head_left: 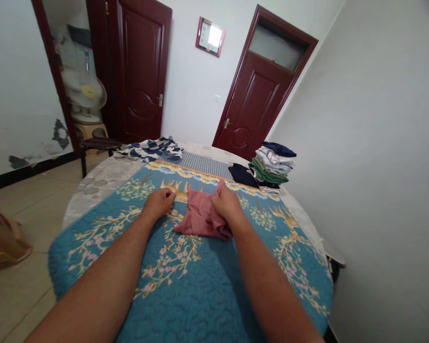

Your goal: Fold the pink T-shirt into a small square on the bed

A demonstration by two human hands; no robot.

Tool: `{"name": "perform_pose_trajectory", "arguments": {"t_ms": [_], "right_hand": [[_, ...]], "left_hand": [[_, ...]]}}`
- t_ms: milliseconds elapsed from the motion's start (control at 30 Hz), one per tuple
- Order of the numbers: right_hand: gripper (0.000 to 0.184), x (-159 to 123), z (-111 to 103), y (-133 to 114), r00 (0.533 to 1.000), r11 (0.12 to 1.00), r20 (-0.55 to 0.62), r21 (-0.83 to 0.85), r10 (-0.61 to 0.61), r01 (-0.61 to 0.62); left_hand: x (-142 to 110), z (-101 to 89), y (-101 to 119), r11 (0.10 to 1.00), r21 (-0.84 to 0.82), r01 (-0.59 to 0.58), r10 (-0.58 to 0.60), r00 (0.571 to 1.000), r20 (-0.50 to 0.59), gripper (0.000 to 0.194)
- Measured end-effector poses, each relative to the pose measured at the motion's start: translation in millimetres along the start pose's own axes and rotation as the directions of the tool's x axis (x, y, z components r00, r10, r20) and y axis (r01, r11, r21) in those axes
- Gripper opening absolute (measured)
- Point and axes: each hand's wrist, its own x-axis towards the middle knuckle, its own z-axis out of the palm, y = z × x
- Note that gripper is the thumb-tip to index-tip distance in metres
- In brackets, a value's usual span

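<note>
A pink folded garment (200, 214) lies on the blue quilted cover (200, 290) in front of me. Its exact kind does not show; one flap of it is bunched and lifted on the right. My right hand (228, 205) is closed around that right part, with a corner of cloth sticking up above the fingers. To the left of the garment, my left hand (159, 203) hovers close over the cover, its fingers curled together. No cloth shows in it, and a small gap parts it from the pink garment.
A stack of folded clothes (273, 164) stands at the table's far right, beside a dark folded garment (242, 174). A blue-and-white checked cloth (152, 150) lies crumpled at the far left. A dark stool (99, 144) stands beyond the left edge; a white wall (375, 157) rises at right.
</note>
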Motion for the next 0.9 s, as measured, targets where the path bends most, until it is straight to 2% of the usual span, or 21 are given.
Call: {"name": "perform_pose_trajectory", "arguments": {"t_ms": [133, 233, 300, 500, 700, 800, 900], "right_hand": [[0.030, -14.1, 36.6, -41.5, 0.996, 0.998, 0.086, -0.056, -0.009, 0.014], [0.041, -21.3, 50.4, -54.6, 0.996, 0.998, 0.083, -0.048, 0.032, -0.028], [0.044, -21.0, 49.8, -56.0, 0.996, 0.998, 0.085, -0.054, 0.031, -0.026], [0.037, -12.8, 36.8, -52.5, 0.993, 0.995, 0.109, -0.081, -0.042, 0.051], [0.049, -8.1, 43.7, -60.1, 0.995, 0.999, 0.094, -0.033, -0.015, 0.018], [0.044, -7.5, 51.7, -59.8, 0.997, 0.999, 0.081, 0.042, -0.012, 0.009], [0.028, -10.1, 57.6, -48.7, 0.984, 0.957, 0.094, 0.266, -0.150, 0.120]], "left_hand": [[-0.1, 1.4, -2.4, 1.000, -0.006, -0.004, 0.004, 1.000, -0.002, 0.038], [0.4, 2.2, -3.2, 1.000, -0.005, -0.010, 0.010, 1.000, -0.002, 0.038], [0.5, 2.1, -2.7, 1.000, 0.000, -0.018, 0.018, 1.000, -0.001, 0.037], [-0.1, 0.8, -0.6, 0.999, 0.034, -0.029, 0.029, 0.999, 0.016, 0.037], [1.9, 2.5, -2.0, 0.995, 0.087, -0.058, 0.055, 0.998, 0.036, 0.037], [1.4, 2.9, -2.0, 0.993, 0.105, -0.055, 0.051, 0.998, 0.041, 0.038], [-0.6, -0.3, 0.3, 0.994, 0.094, -0.048, 0.046, 0.999, 0.024, 0.038]]}}
